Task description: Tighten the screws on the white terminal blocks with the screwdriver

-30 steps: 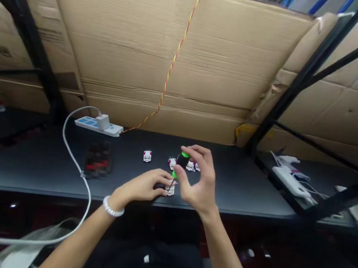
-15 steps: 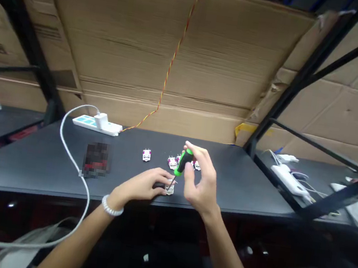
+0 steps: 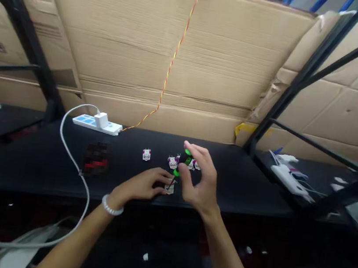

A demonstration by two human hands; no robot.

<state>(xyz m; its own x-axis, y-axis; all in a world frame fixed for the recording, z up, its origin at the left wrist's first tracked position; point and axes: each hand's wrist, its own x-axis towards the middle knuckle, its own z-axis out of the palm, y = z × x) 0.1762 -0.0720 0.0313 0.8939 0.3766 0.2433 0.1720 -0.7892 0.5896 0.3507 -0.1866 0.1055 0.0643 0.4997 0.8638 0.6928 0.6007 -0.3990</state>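
My right hand (image 3: 202,184) grips a green and black screwdriver (image 3: 176,172), which leans with its shaft pointing down. The tip rests on or very close to a small white part (image 3: 170,190) near the table's front edge. The fingers of my left hand (image 3: 145,185) pinch the left side of that part and steady it on the table. Just behind, several small white and purple pieces (image 3: 172,163) lie in a group, partly hidden by my right hand. A single similar piece (image 3: 146,154) lies apart to the left.
A white power strip (image 3: 113,128) with a plugged-in adapter (image 3: 101,120) sits at the back left of the black table (image 3: 233,177). Its white cable (image 3: 77,162) loops over the front edge. A blurred dark object (image 3: 96,158) lies left. Black frame posts (image 3: 278,106) flank the table; cardboard (image 3: 127,47) backs it.
The thumb and fingers of my right hand have shifted slightly around the screwdriver handle, which shows turned and more covered. My left hand and the white part stay in place. The picture is brighter.
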